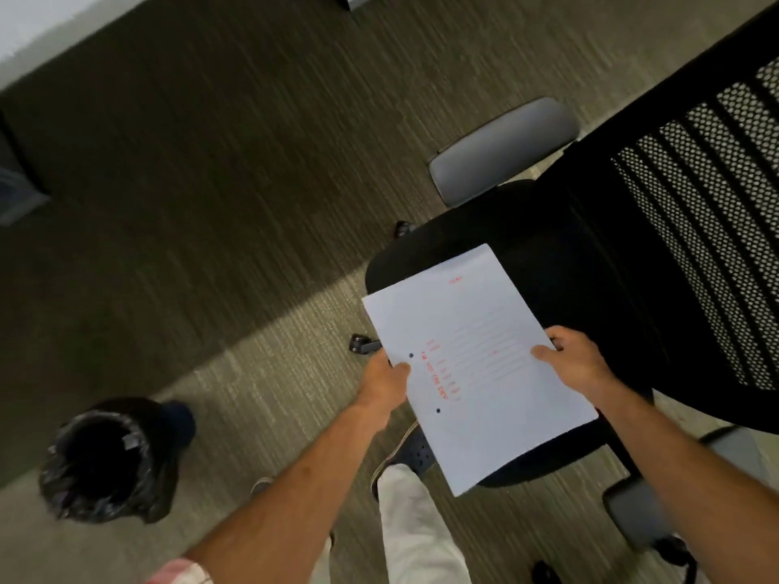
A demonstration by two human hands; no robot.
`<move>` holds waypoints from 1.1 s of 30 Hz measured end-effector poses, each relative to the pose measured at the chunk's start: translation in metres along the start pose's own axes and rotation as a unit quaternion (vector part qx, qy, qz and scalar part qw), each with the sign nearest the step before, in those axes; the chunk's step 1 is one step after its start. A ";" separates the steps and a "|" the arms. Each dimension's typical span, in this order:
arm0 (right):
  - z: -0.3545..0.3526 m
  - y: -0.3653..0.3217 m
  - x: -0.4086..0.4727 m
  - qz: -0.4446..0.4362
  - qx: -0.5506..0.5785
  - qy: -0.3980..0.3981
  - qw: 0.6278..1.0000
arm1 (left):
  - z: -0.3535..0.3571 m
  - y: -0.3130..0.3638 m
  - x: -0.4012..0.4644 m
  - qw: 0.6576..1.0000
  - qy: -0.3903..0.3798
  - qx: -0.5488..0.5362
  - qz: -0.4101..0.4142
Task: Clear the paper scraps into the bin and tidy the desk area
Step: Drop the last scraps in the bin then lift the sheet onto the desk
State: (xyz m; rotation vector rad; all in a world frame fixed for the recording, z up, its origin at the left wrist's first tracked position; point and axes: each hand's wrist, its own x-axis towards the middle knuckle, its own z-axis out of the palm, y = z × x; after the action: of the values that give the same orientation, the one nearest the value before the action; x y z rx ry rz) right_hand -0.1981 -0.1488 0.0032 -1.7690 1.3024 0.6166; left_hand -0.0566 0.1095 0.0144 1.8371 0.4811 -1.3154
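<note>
A white sheet of paper (472, 373) with red print and two punched holes is held flat above the seat of a black office chair. My left hand (385, 383) grips the sheet's left edge with the thumb on top. My right hand (575, 360) grips its right edge the same way. A round bin (107, 459) lined with a black bag stands on the carpet at the lower left, well apart from the paper. I cannot see into the bin's dark inside.
The black office chair (590, 263) with a mesh back and grey armrests (501, 149) fills the right side. My leg in light trousers and a dark shoe (415, 451) is below the paper. Striped carpet (236, 170) stretches to the left and far side.
</note>
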 end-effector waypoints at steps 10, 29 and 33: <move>0.031 -0.246 -0.185 -0.146 0.101 -0.073 0.981 | -0.267 0.118 -0.179 0.992 0.082 -0.013 0.098; 0.126 -0.656 -0.322 -0.273 0.238 -0.103 0.927 | -0.643 0.277 -0.251 0.944 0.120 -0.209 0.227; 0.128 -0.729 -0.314 -0.301 0.244 -0.091 0.917 | -0.676 0.307 -0.240 0.925 0.124 -0.274 0.231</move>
State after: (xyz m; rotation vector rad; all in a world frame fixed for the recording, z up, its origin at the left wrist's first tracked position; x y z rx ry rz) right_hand 0.3881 0.2072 0.4223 -1.5260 0.6434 0.0839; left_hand 0.4742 0.4909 0.4411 1.5118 0.4535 -0.5548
